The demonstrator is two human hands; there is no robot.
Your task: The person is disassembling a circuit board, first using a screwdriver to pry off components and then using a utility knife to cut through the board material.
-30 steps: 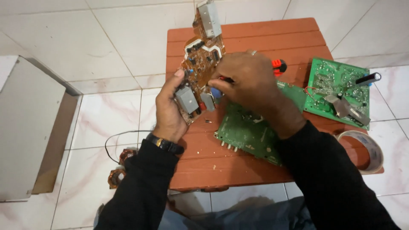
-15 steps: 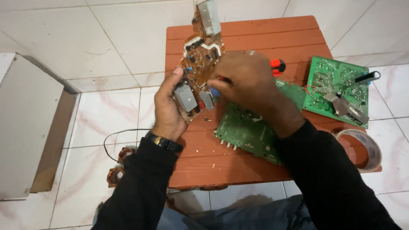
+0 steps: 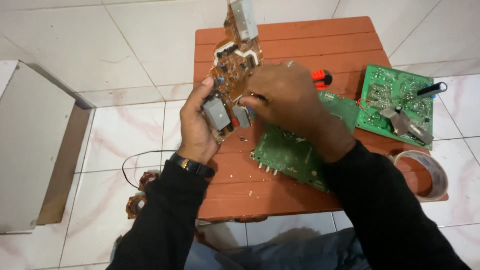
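My left hand (image 3: 196,125) grips the near end of a long brown circuit board (image 3: 235,65) and holds it tilted above the small red wooden table (image 3: 300,40). Grey box-shaped parts sit on the board by my left fingers. My right hand (image 3: 285,95) is closed on a red-and-black handled tool (image 3: 321,77), whose tip, hidden under the hand, points at the brown board. Under my right forearm a green circuit board (image 3: 287,155) lies flat on the table.
A second green board (image 3: 400,102) with a black capacitor lies at the table's right edge. A roll of tape (image 3: 425,172) sits near the front right corner. A grey metal cover (image 3: 30,145) lies on the tiled floor at left. Copper coils with a black wire (image 3: 137,197) lie beside the table.
Both hands and the brown board have stayed in nearly the same place. My right hand has shifted slightly over the board.
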